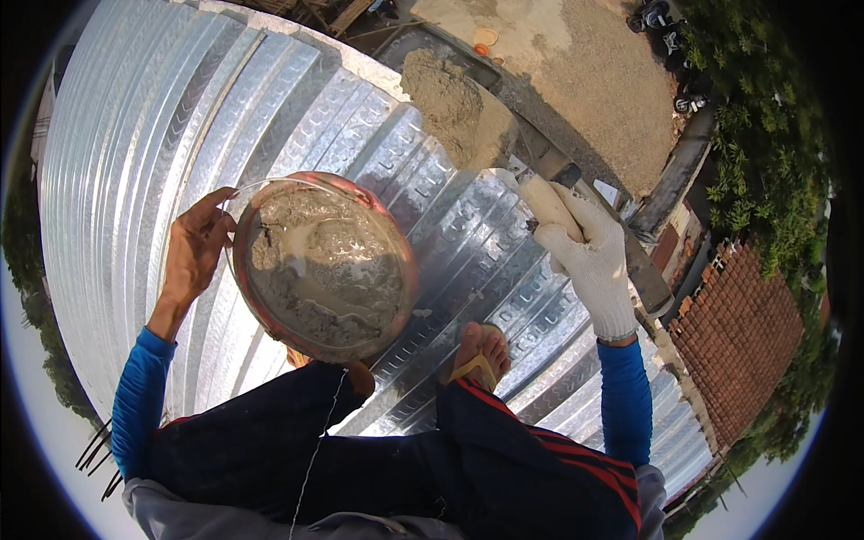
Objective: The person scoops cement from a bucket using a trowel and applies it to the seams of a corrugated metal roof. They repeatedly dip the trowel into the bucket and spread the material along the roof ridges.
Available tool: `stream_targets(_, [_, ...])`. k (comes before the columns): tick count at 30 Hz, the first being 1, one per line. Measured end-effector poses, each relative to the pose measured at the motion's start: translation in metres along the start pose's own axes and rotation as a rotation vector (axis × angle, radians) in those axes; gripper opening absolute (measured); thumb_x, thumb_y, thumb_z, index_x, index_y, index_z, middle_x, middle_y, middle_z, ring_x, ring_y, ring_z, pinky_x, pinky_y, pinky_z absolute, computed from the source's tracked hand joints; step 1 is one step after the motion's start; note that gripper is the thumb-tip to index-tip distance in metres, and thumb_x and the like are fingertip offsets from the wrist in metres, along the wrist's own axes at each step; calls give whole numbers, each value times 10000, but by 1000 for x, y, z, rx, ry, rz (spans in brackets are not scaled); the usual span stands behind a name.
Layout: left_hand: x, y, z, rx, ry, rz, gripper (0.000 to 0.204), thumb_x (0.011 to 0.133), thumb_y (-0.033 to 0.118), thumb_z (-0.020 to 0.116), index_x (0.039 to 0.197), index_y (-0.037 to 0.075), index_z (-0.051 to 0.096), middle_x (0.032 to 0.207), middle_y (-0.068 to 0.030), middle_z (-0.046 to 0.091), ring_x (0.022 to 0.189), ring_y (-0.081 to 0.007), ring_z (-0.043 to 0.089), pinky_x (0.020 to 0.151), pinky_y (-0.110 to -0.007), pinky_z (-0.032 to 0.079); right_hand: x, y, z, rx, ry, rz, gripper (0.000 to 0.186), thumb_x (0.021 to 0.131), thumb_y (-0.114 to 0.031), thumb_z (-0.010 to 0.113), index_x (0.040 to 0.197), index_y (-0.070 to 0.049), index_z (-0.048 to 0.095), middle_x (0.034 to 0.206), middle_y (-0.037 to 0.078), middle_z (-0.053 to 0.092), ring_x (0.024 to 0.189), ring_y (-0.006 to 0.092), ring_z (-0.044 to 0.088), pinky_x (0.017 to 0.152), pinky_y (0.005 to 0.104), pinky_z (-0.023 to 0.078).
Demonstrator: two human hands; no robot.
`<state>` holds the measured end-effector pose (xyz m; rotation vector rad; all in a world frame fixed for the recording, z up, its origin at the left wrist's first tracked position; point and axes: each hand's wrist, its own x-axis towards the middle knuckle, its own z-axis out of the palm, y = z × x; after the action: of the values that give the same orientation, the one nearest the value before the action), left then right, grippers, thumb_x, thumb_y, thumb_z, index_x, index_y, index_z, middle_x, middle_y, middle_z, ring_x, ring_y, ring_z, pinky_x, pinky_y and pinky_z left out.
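My bare left hand (200,241) is closed on the thin wire handle of a reddish bucket (407,270), at its left side. Wet grey mortar (337,256) fills much of the bucket, with a watery patch in its middle. In a white knitted glove, my right hand (587,247) grips the pale, thick handle of a trowel (501,135). A heap of mortar (443,94) lies on the trowel's blade, held out ahead and to the right of the bucket, apart from it.
Ribbed shiny metal decking (468,243) lies under my sandalled feet (481,351). Its far and right edges drop off to a yard with a sand-coloured ground (612,81). Beyond the right edge are a tiled roof (738,315), trees (765,144) and parked motorbikes (688,101).
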<state>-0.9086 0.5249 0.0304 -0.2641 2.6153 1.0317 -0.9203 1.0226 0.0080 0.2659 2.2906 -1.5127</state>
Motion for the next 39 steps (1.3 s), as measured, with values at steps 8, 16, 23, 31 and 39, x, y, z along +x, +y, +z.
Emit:
stream_targets(8, [2, -3, 0, -5, -6, 6, 384, 979, -2, 568, 1357, 12, 640, 760, -33, 643, 695, -98, 589, 691, -292, 518, 38, 14, -1, 4, -43, 38, 512, 910, -220, 732, 1357, 17, 648, 928, 21, 672, 631, 49, 557, 545, 243, 461])
stream_targets(16, [3, -6, 1, -42, -20, -21, 380, 982, -5, 576, 1354, 23, 648, 754, -24, 629, 693, -97, 578, 684, -294, 500, 75, 18, -34, -160, -119, -121, 545, 904, -207, 735, 1385, 25, 623, 1017, 82, 717, 690, 65, 611, 575, 239, 496])
stream_targets(23, [3, -4, 3, -22, -11, -33, 375, 988, 4, 597, 1355, 43, 661, 773, -24, 645, 690, -94, 576, 677, -300, 512, 97, 15, -43, -157, -170, -16, 559, 910, -208, 742, 1400, 29, 610, 1023, 96, 725, 713, 72, 639, 587, 238, 519])
stream_targets(31, [9, 8, -1, 198, 26, 92, 384, 973, 23, 635, 1356, 53, 652, 982, -113, 724, 804, -162, 687, 756, -345, 578, 95, 24, -50, -136, -162, -26, 583, 904, -256, 762, 1393, 27, 619, 1018, 98, 724, 696, 79, 641, 582, 246, 514])
stream_targets(39, [11, 37, 0, 344, 51, 165, 389, 971, 150, 698, 1349, 71, 655, 1149, -156, 728, 985, -258, 714, 864, -429, 568, 77, 22, -33, -151, -97, -93, 595, 883, -315, 751, 1330, 62, 641, 1023, 132, 728, 847, 116, 663, 722, 266, 534])
